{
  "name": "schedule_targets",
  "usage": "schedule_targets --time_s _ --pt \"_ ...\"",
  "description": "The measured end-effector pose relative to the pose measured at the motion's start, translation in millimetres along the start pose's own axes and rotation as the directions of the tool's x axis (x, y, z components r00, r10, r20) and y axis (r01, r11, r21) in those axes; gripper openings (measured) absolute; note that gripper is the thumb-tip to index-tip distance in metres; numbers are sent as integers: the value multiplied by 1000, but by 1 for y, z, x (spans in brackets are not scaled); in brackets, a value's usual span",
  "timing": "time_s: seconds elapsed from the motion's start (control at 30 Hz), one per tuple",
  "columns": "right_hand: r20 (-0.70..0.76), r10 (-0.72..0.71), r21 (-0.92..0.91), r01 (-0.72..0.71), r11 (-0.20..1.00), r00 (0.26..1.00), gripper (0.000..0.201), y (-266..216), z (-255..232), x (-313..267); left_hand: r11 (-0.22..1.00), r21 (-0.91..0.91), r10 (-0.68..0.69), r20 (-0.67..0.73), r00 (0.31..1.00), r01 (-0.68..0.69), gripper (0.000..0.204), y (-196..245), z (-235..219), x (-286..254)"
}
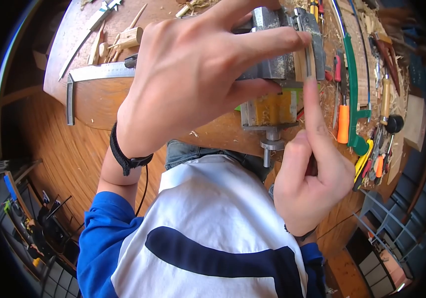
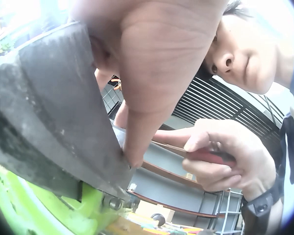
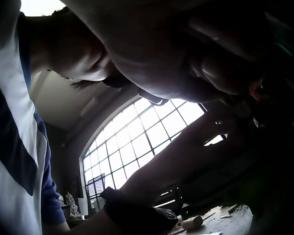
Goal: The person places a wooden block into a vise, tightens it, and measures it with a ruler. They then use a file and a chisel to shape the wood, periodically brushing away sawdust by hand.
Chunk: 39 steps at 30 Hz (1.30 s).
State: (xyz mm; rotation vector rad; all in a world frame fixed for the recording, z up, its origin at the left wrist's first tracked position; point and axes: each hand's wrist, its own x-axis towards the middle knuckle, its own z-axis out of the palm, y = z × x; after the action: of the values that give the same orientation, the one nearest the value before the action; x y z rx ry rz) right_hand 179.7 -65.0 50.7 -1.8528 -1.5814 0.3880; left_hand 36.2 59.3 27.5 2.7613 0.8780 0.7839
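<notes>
A grey metal vise [image 1: 267, 67], with a green lower part in the left wrist view, stands at the bench edge. A narrow strip of pale wood [image 1: 299, 65] sits at its jaws. My left hand [image 1: 193, 74] spreads over the vise, a fingertip at the far end of the strip and the thumb by the jaw's near side. My right hand [image 1: 317, 184] curls round the red handle [image 2: 210, 156] of a slim tool, its index finger stretched forward along it. A thin metal blade [image 1: 309, 62] runs ahead of that finger beside the wood. The handle is hidden in the head view.
Right of the vise lie a green-framed saw [image 1: 352, 94], an orange-handled tool [image 1: 343, 124] and several other hand tools among wood shavings. A metal square [image 1: 99, 72] and a wooden mallet [image 1: 129, 37] lie on the left of the bench [image 1: 108, 94].
</notes>
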Motion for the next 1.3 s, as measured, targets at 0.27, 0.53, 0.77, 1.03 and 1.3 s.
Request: schedule_targets --time_s 0.27,0.53,0.77,1.03,1.3 --pt "21 -20 2 20 1000 1000 53 6 -4 -11 995 -91 -42 -11 999 40 59 5 -6 6" --pt "18 25 11 -25 1000 1000 51 0 -1 4 993 53 111 -177 978 -103 56 -9 14 -2" --pt "25 -38 4 38 999 999 52 5 -6 -12 999 41 34 -26 999 -33 55 -1 4 -3" --pt "-1 -13 15 13 1000 1000 53 1 4 10 996 -72 -60 10 998 60 60 3 2 2" --pt "34 -45 -26 46 999 998 52 6 -6 -8 996 43 -87 149 985 81 67 6 -11 3"
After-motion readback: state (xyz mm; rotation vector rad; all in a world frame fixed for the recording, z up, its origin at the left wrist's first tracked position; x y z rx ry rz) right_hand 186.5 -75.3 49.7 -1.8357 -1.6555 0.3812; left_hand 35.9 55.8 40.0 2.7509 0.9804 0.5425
